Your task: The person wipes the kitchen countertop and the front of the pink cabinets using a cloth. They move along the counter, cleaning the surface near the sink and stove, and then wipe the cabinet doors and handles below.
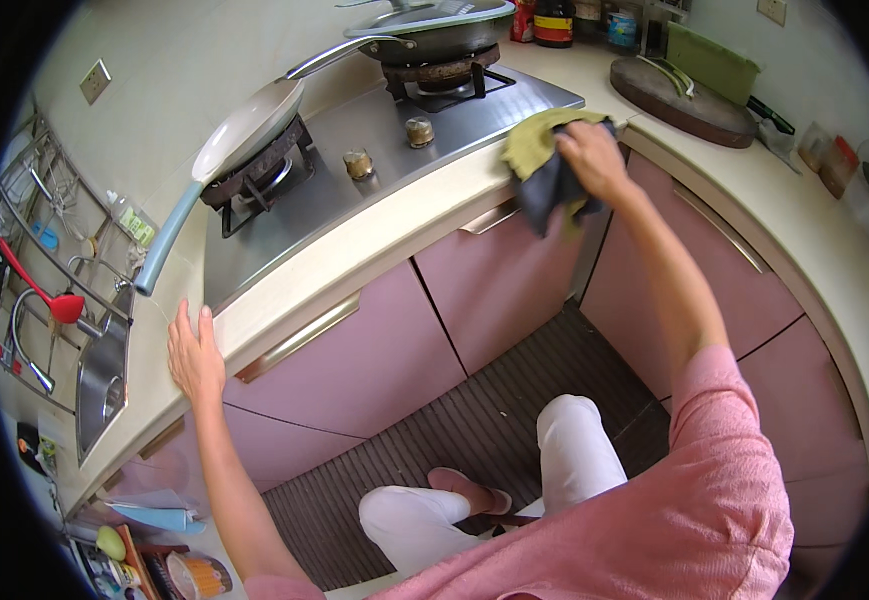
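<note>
My right hand (591, 160) presses a yellow-green and dark grey cloth (537, 150) onto the counter edge, right of the stove. Part of the cloth hangs down over the pink cabinet front. My left hand (195, 355) lies flat on the cream countertop (374, 240) near the left corner, with its fingers stretched out. Between my hands runs the steel gas stove (374, 215). On its left burner rests a white frying pan (244, 130) with a pale blue handle. A dark lidded pan (434, 35) stands on the far burner.
A round wooden cutting board (684, 105) with green stalks lies at the back right, a knife (771, 117) beside it. Jars (554, 22) stand behind. To the left are a sink (104, 385) and a rack with a red ladle (66, 307). Pink cabinets (354, 350) line the front.
</note>
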Tool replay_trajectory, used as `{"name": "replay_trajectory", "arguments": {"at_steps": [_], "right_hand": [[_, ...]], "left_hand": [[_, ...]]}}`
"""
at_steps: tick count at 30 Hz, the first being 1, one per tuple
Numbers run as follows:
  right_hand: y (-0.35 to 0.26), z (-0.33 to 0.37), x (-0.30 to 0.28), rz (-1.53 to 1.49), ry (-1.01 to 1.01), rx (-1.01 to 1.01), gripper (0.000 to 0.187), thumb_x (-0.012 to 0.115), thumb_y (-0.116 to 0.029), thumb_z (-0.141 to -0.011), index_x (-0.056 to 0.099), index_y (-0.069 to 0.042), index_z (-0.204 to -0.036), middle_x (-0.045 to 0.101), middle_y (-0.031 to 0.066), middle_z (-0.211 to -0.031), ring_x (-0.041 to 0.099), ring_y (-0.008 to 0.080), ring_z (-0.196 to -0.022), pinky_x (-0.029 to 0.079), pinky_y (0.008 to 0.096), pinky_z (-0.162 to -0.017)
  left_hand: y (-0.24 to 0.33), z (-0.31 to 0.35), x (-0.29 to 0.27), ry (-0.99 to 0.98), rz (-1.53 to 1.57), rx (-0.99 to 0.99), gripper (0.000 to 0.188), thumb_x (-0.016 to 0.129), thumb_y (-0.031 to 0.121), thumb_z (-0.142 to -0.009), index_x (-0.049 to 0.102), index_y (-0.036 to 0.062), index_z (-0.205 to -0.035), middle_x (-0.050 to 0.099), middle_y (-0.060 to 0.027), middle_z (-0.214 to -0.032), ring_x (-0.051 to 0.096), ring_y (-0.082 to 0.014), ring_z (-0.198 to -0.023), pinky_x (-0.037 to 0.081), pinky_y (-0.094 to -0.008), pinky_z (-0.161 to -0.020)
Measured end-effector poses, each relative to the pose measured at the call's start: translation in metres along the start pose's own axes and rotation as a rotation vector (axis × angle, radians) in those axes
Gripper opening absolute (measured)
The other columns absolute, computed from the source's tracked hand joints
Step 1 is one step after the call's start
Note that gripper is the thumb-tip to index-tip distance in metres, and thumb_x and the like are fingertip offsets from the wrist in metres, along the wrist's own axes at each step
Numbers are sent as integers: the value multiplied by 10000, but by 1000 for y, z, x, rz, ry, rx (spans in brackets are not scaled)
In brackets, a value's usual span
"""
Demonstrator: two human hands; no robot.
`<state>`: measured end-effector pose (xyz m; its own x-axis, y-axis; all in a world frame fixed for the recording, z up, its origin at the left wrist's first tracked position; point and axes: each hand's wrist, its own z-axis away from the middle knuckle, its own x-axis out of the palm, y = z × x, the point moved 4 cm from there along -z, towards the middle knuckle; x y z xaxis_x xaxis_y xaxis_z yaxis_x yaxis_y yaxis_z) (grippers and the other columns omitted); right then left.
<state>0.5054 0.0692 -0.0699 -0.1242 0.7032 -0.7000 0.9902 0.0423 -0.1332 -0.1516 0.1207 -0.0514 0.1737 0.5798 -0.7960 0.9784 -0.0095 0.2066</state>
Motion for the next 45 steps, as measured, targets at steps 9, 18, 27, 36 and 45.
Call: {"name": "replay_trajectory", "arguments": {"at_steps": [9,18,27,36,45], "right_hand": [[27,44,100,-496,515,647,615,439,-396,-1059,443,115,-1400,426,374,-1455,382,512,-1354,258,528,-1175],[5,96,121,-369,440,523,380,531,-299,-1001,622,-68,-1289,589,175,-1352,551,332,-1237,421,421,-1050],[45,53,100,128,481,432,362,675,-292,-820,710,-66,-1099,701,141,-1149,667,294,-1029,527,405,-809],[122,130,210,-451,505,978,564,496,-452,-1039,511,-40,-1423,585,145,-1360,575,253,-1239,460,341,-1034],[76,78,155,413,-353,668,197,621,-125,-830,708,-32,-980,664,220,-1060,610,368,-1063,486,423,-914]], "left_hand": [[-1,1,-6,-24,28,-19,554,448,499,-1053,520,167,-1490,586,-115,-1398,544,-327,-1312,405,-436,-1079],[-3,3,0,-43,63,22,553,429,467,-1069,530,110,-1479,582,-126,-1376,561,-332,-1278,404,-415,-1073],[-12,-7,8,-79,96,51,533,412,421,-1090,522,77,-1482,569,-146,-1370,546,-317,-1284,387,-398,-1089],[-9,-2,12,-132,179,112,531,401,368,-1096,514,23,-1484,546,-163,-1373,531,-311,-1293,358,-376,-1115],[-20,-4,-4,-94,143,114,490,398,315,-1098,531,14,-1461,560,-164,-1364,535,-311,-1298,363,-380,-1118]]}}
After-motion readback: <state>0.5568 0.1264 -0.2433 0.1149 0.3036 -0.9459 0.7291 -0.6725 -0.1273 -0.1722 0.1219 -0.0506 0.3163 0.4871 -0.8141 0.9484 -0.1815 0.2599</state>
